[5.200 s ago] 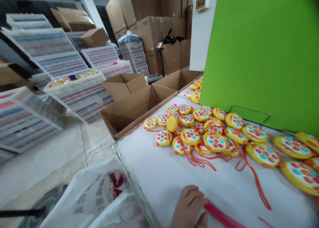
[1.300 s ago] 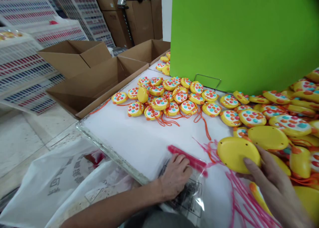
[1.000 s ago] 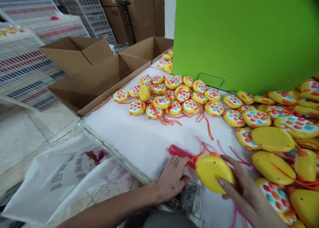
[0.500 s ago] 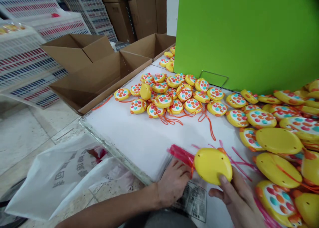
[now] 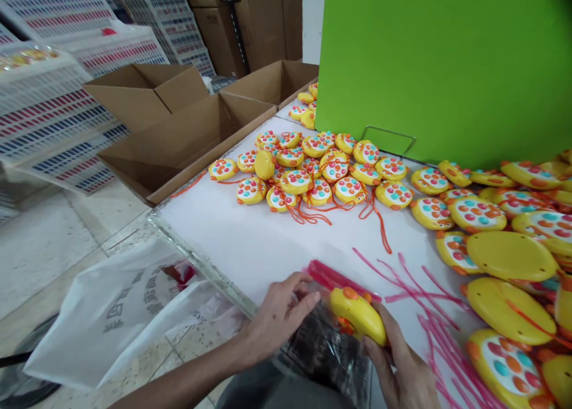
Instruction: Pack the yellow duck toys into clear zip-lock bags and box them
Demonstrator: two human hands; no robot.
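Observation:
My right hand (image 5: pixel 402 358) grips a yellow duck-shaped toy (image 5: pixel 357 315) by its rounded side; it is tilted on edge, with its orange parts toward my left hand. Close to the toy's other end, my left hand (image 5: pixel 279 314) has thumb and fingers at the mouth of a clear plastic bag (image 5: pixel 322 291). The film reaches the toy's near end; I cannot tell how far inside the toy is. Below lie clear bags with dark print (image 5: pixel 319 352) at the table edge. A pink strip (image 5: pixel 333 278) lies just behind the hands.
Similar toys with orange cords (image 5: pixel 297 181) are heaped mid-table, more (image 5: pixel 512 255) at right. Loose pink ties (image 5: pixel 440 331) lie beside my right hand. A green board (image 5: pixel 438 69) stands behind. Open cartons (image 5: pixel 179 147) and a white sack (image 5: pixel 102 331) are left of the table (image 5: pixel 214 236).
My right hand has turned the toy from flat-back view onto its edge and brought it lower left. My left hand has moved up and left, its fingers now at the bag's mouth.

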